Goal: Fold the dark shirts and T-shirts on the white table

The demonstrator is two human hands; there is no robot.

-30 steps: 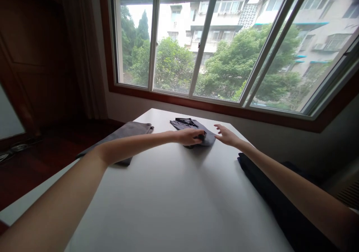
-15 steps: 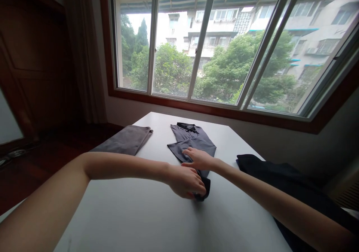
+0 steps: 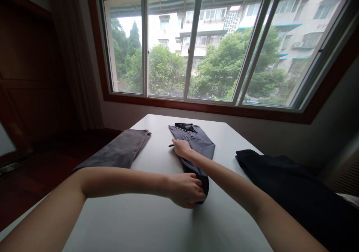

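dark grey shirt (image 3: 202, 143): mid-table, collar toward window (image 3: 171, 70) | left hand (image 3: 187, 190): clamped on shirt's near end | right hand (image 3: 181, 147): fingers closed on shirt's left edge, apart from the other hand | white table (image 3: 146, 214): under shirt | grey-brown folded garment (image 3: 119, 147): left | black garment (image 3: 286, 184): right

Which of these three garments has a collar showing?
The middle shirt, which the left hand and right hand touch: its collar lies at the far end. The brownish garment at left and black garment at right show none.
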